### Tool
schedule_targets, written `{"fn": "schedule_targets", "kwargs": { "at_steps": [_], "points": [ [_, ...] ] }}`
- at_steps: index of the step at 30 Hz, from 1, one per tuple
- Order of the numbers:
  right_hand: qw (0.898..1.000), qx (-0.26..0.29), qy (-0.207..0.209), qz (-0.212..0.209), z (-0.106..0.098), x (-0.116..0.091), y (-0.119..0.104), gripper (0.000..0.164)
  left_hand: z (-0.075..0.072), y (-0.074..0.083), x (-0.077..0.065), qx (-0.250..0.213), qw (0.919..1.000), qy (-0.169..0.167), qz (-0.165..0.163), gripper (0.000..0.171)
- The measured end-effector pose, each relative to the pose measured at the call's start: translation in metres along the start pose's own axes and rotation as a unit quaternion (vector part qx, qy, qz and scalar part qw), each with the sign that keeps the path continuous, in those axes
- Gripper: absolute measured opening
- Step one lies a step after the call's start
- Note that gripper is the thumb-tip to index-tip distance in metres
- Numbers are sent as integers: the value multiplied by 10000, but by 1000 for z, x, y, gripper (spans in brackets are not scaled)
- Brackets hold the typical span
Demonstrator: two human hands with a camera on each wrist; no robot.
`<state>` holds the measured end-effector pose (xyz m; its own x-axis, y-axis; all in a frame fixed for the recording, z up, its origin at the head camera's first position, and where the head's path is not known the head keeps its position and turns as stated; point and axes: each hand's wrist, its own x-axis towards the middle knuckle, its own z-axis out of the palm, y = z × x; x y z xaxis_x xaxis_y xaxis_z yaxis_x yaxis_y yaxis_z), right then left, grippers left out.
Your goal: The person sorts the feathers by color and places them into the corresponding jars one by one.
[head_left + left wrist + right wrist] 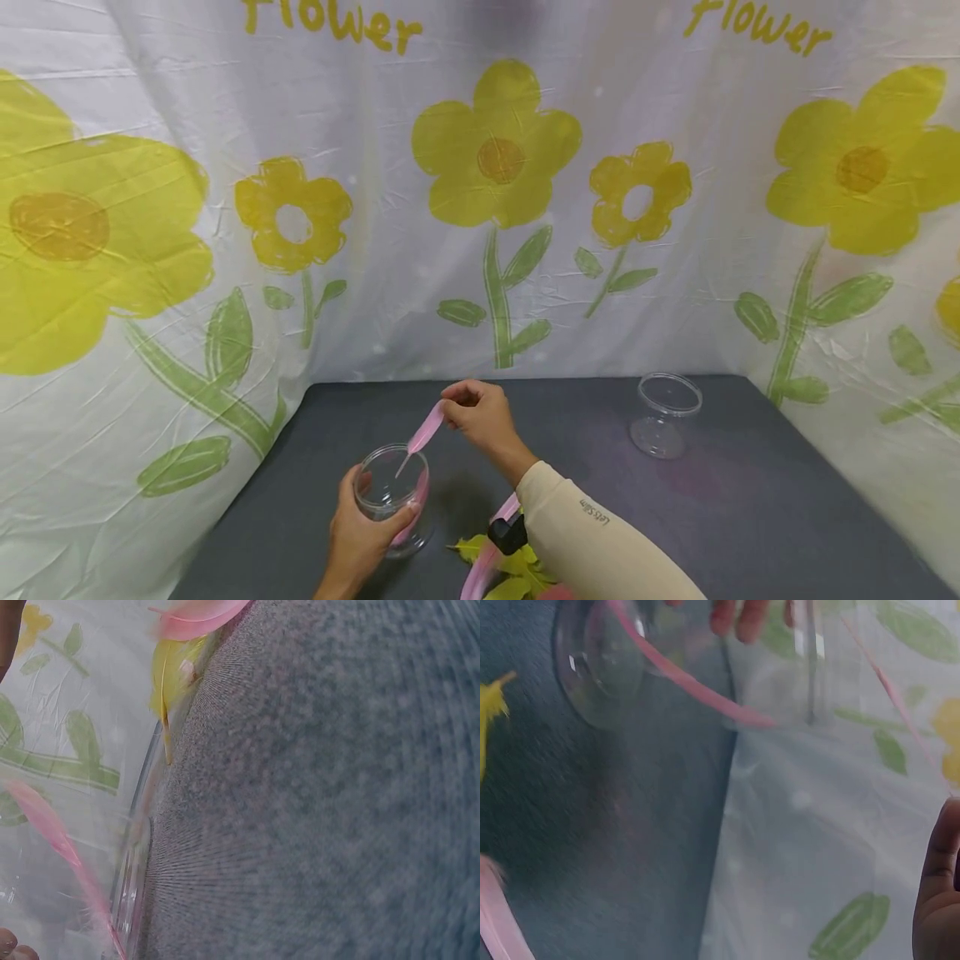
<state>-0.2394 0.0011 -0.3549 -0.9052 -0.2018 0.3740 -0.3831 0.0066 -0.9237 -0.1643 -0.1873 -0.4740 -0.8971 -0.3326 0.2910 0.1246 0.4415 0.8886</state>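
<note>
My left hand (365,531) grips a clear footed plastic cup (385,487) near the middle of the table, its thumb across the near side. One pink feather (690,684) curves inside the cup along its wall. Above the cup's rim, my right hand (483,419) pinches a second pink feather (426,429) by its upper end, and the quill points down at the cup's mouth. Below the right forearm lie yellow-green feathers (517,567) and more pink feathers (480,575), partly covered by the sleeve and wrist camera.
Another clear footed cup (662,425) stands upright at the back right of the dark grey table (585,492). A white cloth (390,317) printed with yellow flowers hangs behind and along the sides.
</note>
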Motion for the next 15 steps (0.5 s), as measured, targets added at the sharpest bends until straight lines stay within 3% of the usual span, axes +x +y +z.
{"fn": "schedule_targets", "kwargs": {
  "at_steps": [6,15],
  "points": [
    [9989,-471,42,7,16,-2,34,6,0,-1,0,-23,10000,-36,-27,104],
    [9949,-1000,-92,-77,28,-10,47,4,-1,-2,2,13,9998,-154,-161,105]
  ]
}}
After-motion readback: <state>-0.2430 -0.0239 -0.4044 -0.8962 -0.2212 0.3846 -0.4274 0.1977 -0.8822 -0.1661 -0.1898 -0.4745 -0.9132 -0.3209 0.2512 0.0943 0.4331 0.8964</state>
